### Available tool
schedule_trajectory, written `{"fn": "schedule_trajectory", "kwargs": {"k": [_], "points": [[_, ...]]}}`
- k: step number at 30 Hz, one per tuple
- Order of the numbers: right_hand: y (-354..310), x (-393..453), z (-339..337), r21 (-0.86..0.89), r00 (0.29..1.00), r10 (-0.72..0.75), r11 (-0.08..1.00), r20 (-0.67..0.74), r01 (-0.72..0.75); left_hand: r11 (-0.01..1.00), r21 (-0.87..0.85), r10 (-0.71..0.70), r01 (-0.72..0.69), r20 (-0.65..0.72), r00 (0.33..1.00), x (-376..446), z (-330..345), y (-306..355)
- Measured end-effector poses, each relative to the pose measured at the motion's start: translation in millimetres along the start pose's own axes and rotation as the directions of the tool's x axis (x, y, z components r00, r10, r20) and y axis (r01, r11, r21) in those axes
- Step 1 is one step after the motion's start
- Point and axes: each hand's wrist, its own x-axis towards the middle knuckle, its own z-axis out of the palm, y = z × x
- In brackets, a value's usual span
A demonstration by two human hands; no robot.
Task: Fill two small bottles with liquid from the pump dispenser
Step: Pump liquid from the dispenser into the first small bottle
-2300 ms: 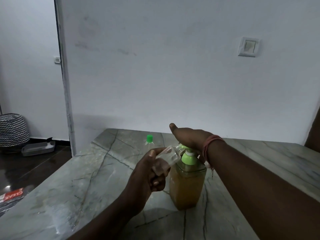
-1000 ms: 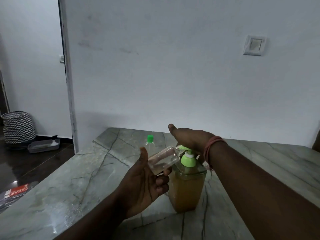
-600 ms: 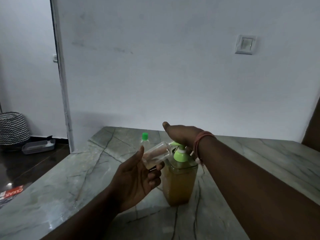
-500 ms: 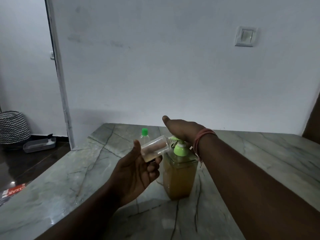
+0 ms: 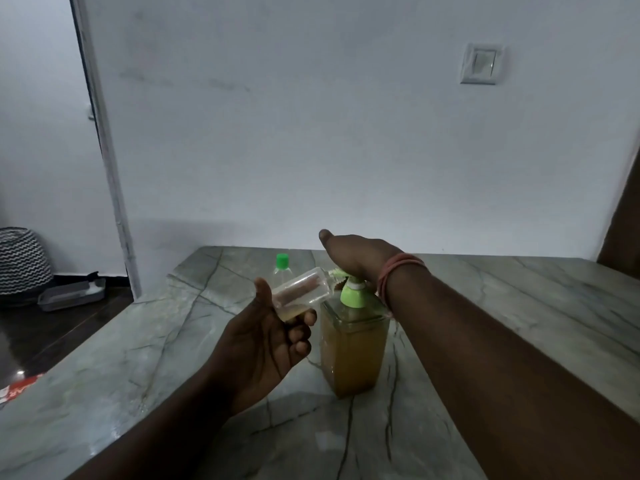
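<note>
The top of the pump bottle [image 5: 353,344] is mostly hidden under the right hand [image 5: 353,258], so the pump head and its spout barely show. Only a bit of green peeks out beside the palm. The right hand lies flat on the pump with its fingers straight, pressing down. The mouth of the small bottle [image 5: 303,289] meets the spout right under that hand, and the join is hard to make out. The room is dim. You cannot tell if liquid is coming out.

The left hand [image 5: 266,344] holds the small bottle. Its thumb sticks up on the near side and its fingers curl under the bottle's low end. The bottle is tipped, mouth up toward the pump, with a little yellow liquid pooled at the end by the fingers.

Compared with 0.5 s ago, both hands sit the same way and the small bottle is tipped the same. 2.3 s ago the left hand was wrapped more tightly round it, and now the palm is turned up and looser.

A 2nd small bottle with a green cap [image 5: 282,266] stands on the table [image 5: 519,306] just behind the left hand, partly blocked by the thumb and the held bottle. The pump bottle stands on the table just right of the left hand, full of yellow-brown liquid. A red band [image 5: 398,275] is on the right wrist. A striped basket [image 5: 22,259] and a gray tray [image 5: 71,294] sit on the floor far to the left. A light switch [image 5: 481,64] is on the wall.
</note>
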Motion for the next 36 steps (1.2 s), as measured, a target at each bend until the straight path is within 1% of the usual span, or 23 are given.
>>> {"fn": "schedule_trajectory", "kwargs": {"k": [4,7,9,10,14,16,19,23,25,28,32,34,36], "points": [[1.6,-0.1,2.4,-0.039,0.999,-0.008,0.999,0.042,0.009,1.000,0.012,-0.005,0.005,-0.002,1.000,-1.3,-2.1,-0.8],[-4.2,-4.2,-0.1,-0.132,0.999,-0.025,0.991,0.045,0.030,1.000,-0.015,-0.026,0.025,-0.021,0.999,-3.9,3.0,0.5],[-7.7,-2.8,-2.4,-0.167,0.999,-0.038,0.985,0.021,0.041,1.000,-0.023,-0.020,0.020,-0.015,1.000,-3.9,3.5,0.9],[-7.0,-1.8,-2.5,-0.166,0.999,-0.043,0.985,0.013,0.044,1.000,-0.023,-0.020,0.020,-0.001,1.000,-3.3,2.1,1.5],[0.2,-0.6,-0.1,-0.049,1.000,0.011,0.999,0.011,-0.010,0.999,-0.014,-0.029,0.030,0.029,0.999,-1.8,-3.8,0.8],[1.0,-0.1,0.7,-0.066,0.999,0.023,0.998,0.023,-0.021,1.000,-0.011,-0.023,0.023,0.032,0.999,-2.7,-3.0,-0.4],[-3.4,-7.2,-1.4,-0.082,1.000,0.010,0.997,0.015,-0.009,1.000,-0.016,-0.021,0.021,0.011,1.000,-3.2,-2.6,1.4],[-7.9,-5.5,-3.5,-0.133,0.999,-0.025,0.991,0.024,0.027,0.999,-0.049,-0.019,0.020,0.022,1.000,-2.8,-1.3,1.2],[-6.9,-2.7,-3.6,-0.110,0.999,-0.036,0.993,0.000,0.035,0.999,-0.035,-0.011,0.013,0.036,0.999,-1.9,-3.4,1.3],[1.0,0.6,-1.2,-0.033,1.000,0.010,0.999,-0.017,-0.011,1.000,-0.021,-0.005,0.006,0.049,0.999,-2.0,-2.1,0.7],[3.6,3.0,0.5,-0.055,1.000,0.022,0.998,0.013,-0.021,0.999,-0.045,0.006,-0.004,0.029,1.000,-0.8,-4.3,-0.2],[-0.8,-0.7,0.1,-0.075,1.000,0.026,0.997,0.007,-0.026,1.000,-0.028,0.002,-0.001,0.030,1.000,-1.4,-4.6,0.6],[-5.0,-1.8,0.6,-0.105,0.998,0.020,0.994,0.053,-0.014,1.000,-0.010,0.004,-0.004,0.015,1.000,-3.2,-0.9,1.2]]}}
